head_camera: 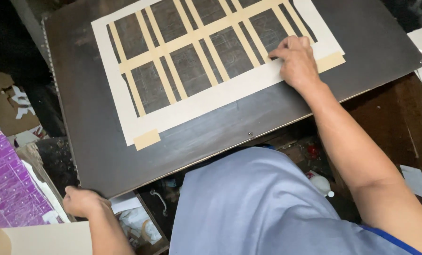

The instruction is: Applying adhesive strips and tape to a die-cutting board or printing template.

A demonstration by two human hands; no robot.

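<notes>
Two hands at work on one big dark board [211,137]. White paper frame [220,97] flat on board, long side running left to right, tilted a bit, right end higher in pic. Tan tape strips [192,40] crossing over it like a grid, w/ dark squares between. Small tan tape bits at bottom-left corner [146,140] & right end [331,61] of frame.

Right hand [296,63] out far over board, arm stretched up from bottom right. Palm down, fingers bent & close together, tips pressing on frame's right part near a tape strip. Nothing held inside it, just pushing flat.

Left hand [81,200] low at board's near-left corner, arm coming up from bottom. Fingers curled on board edge, thumb side up; can't tell how tight.

Purple sheet stack [8,189] at far left, tan card [41,238] just under left hand. Open drawer [145,222] below board w/ plastic bits & paper inside, metal handle beside. Blue shirt [253,203] in middle.
</notes>
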